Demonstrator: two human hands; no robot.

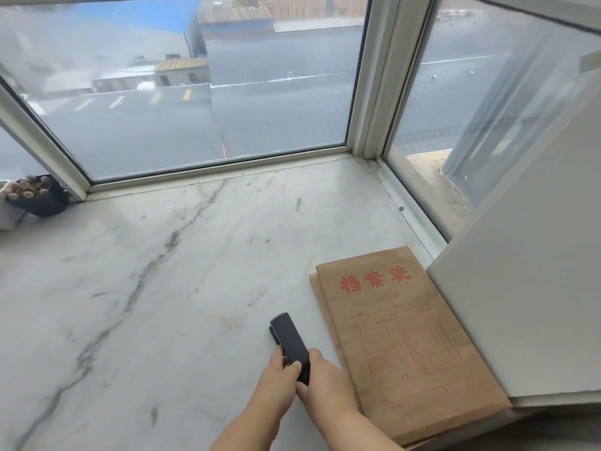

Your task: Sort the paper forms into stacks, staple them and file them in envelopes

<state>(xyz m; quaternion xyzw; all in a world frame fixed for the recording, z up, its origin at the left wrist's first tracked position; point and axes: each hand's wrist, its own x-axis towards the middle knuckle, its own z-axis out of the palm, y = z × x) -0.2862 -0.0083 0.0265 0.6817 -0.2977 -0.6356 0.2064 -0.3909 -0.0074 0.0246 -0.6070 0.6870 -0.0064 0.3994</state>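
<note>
Stapler (289, 340): black, on the marble sill (146, 288).
Left hand (281, 372): grips its near end.
Right hand (322, 375): grips the same end.
Envelopes (403, 336): brown stack, just right of the grip.

- Left hand (282, 369): lower centre of the frame, fingers curled round the near end of a black stapler (290, 342), thumb laid over its top face.
- Right hand (320, 375): directly right of the left hand and touching it, back of the hand turned upward, fingers wrapped on the stapler's right side.
- Left forearm: bare, rising from the bottom edge, angled up and to the right toward the wrist.
- Right forearm: bare, entering from the lower right of the bottom edge, angled up and to the left; both forearms converge at the hands.
</note>
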